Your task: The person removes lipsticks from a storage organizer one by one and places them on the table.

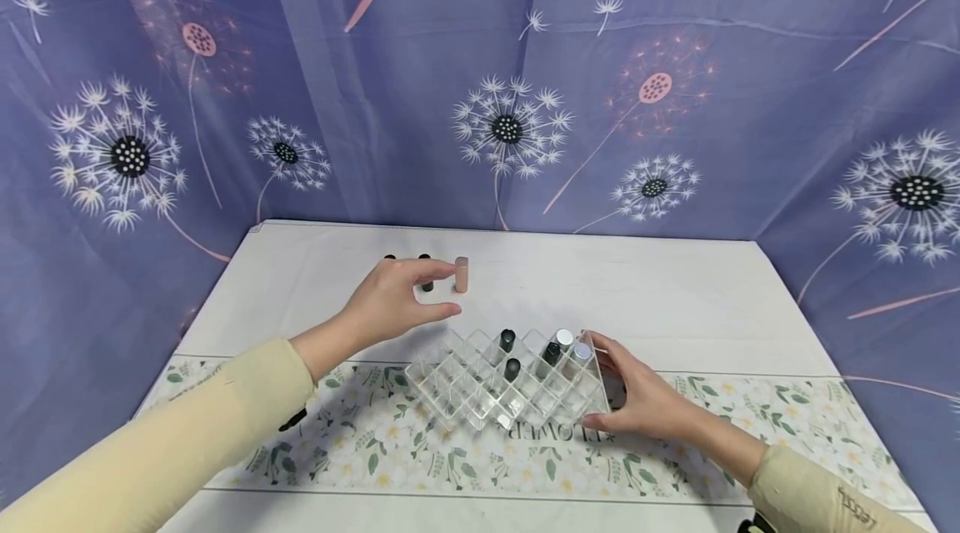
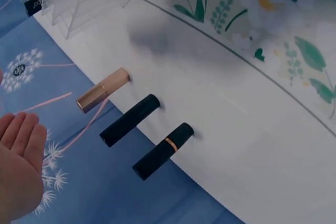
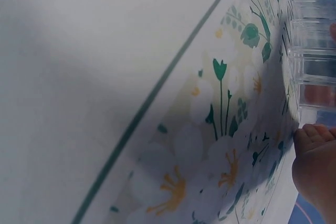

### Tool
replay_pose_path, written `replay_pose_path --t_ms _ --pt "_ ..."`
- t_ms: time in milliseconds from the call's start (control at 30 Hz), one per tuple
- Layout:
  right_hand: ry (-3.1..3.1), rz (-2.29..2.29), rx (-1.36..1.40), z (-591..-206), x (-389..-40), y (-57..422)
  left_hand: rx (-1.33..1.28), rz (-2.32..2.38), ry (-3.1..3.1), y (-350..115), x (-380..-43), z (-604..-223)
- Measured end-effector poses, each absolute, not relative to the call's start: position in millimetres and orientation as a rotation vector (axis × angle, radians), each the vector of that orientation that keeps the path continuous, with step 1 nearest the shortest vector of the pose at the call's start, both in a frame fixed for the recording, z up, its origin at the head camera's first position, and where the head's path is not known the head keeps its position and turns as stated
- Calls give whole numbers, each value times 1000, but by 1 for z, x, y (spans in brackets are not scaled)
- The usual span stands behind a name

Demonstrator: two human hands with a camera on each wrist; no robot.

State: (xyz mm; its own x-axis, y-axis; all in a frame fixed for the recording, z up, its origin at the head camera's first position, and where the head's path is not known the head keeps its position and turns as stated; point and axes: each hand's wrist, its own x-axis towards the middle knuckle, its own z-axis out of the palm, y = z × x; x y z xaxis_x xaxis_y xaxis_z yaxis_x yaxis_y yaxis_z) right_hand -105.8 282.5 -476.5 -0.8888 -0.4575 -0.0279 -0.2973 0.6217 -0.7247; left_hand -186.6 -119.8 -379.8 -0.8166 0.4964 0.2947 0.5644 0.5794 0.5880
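My left hand point(image 1: 386, 299) reaches over the table with thumb and fingers spread apart. Its fingertips are beside a rose-gold lipstick point(image 1: 462, 276) that stands upright; in the left wrist view the hand point(image 2: 21, 166) appears apart from that lipstick point(image 2: 102, 90). Two more tubes stand in the same row, a plain black lipstick point(image 2: 130, 120) and a black lipstick with a gold band point(image 2: 163, 151). My right hand point(image 1: 645, 395) grips the right end of a clear lipstick organizer point(image 1: 450, 404), thumb at its front corner and fingers at its back.
Several tubes sit in the organizer's right half and middle, including a silver-capped tube point(image 1: 564, 339) and a lavender-capped tube point(image 1: 581, 351). A floral runner point(image 1: 360, 450) crosses the white table point(image 1: 637, 291). Purple dandelion-print cloth point(image 1: 420, 99) hangs behind and at both sides.
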Motion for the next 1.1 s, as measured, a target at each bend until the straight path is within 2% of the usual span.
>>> replay_pose_path --t_ms 1100 --pt "2646 -1103 -620 -476 -105 282 -1222 -1045 -2864 -70 -182 -411"
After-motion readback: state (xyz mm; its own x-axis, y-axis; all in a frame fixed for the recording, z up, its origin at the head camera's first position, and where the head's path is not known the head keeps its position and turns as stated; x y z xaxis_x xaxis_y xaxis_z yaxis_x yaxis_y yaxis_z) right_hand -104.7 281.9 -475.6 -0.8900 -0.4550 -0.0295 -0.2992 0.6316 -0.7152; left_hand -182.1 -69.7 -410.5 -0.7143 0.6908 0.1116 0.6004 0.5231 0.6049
